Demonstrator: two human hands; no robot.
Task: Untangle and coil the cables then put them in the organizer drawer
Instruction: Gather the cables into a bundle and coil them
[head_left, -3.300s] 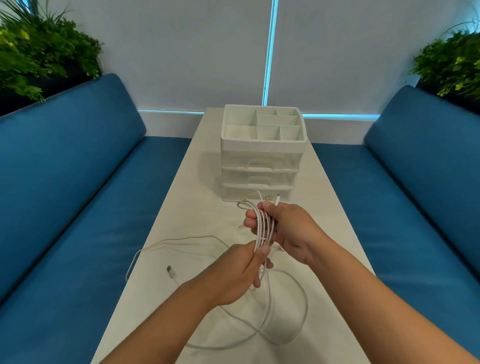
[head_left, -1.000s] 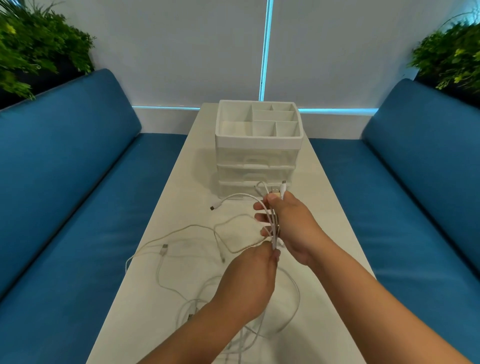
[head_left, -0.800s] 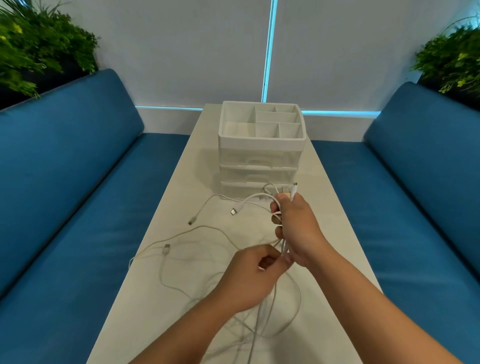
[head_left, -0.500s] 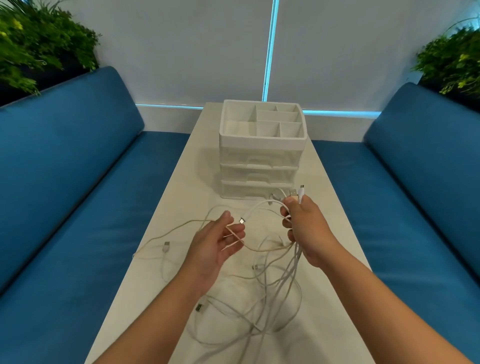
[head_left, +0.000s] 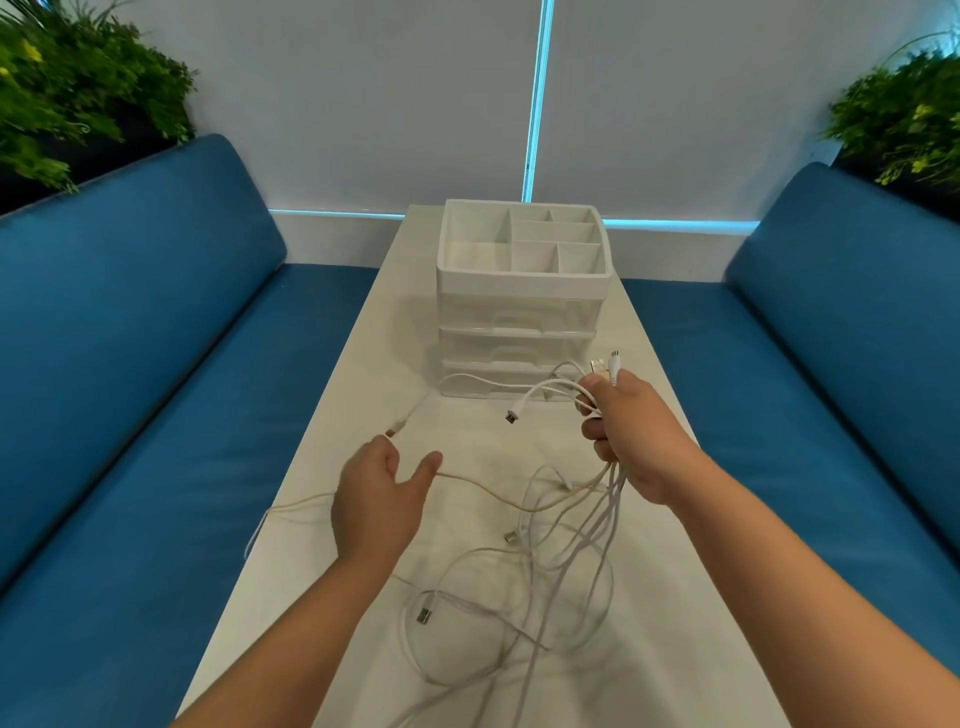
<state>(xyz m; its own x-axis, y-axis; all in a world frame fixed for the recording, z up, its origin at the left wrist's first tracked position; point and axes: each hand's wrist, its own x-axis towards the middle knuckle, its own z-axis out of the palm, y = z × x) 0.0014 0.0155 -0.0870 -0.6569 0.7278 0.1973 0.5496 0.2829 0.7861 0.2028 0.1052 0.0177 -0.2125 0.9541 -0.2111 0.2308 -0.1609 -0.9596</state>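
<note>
Thin white cables (head_left: 524, 587), tangled in loose loops on the table (head_left: 649, 597) at 6 o'clock of the organizer (head_left: 522, 291). Right hand (head_left: 631, 434) grips their bunched ends; left hand (head_left: 376, 501) spread wide, one strand crossing its thumb.

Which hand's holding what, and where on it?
Right hand grips the bundle of white cables just below their plug ends. Left hand is open; one strand crosses it.

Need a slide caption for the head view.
Right hand grips tangled white cables; left hand open before the closed organizer.
</note>
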